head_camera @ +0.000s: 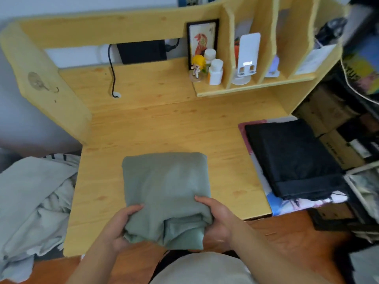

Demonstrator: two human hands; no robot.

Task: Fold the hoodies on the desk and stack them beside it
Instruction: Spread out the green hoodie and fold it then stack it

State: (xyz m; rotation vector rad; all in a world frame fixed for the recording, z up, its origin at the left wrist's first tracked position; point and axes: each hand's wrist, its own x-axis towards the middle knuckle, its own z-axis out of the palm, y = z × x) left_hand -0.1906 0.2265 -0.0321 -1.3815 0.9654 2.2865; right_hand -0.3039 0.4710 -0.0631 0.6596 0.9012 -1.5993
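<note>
Folded sage-green fleece hoodie [166,187] lying at the near edge of the pale pine surface [164,124], its near end lifted and overhanging the edge. Left hand [121,228] clamped on the near left corner, thumb on top, fingers curled underneath; right hand [217,218] clamped on the near right corner the same way. To the right, well apart from the green one, a folded black hoodie [293,158] resting on a colourful printed mat [287,203] at the right end of the surface. Between the two, only bare wood. Off the left edge, a crumpled pale grey-green garment heap [34,203] lying lower down beside the surface. Toward the back, a black cable [111,72] hanging down to a hole in the wood, and a raised shelf [246,87] carrying a black-framed picture [202,41], a small yellow-haired figurine [198,66], two white bottles [215,71] and a white upright stand [247,56]. Cardboard boxes [336,128] crowding the floor at the right.
</note>
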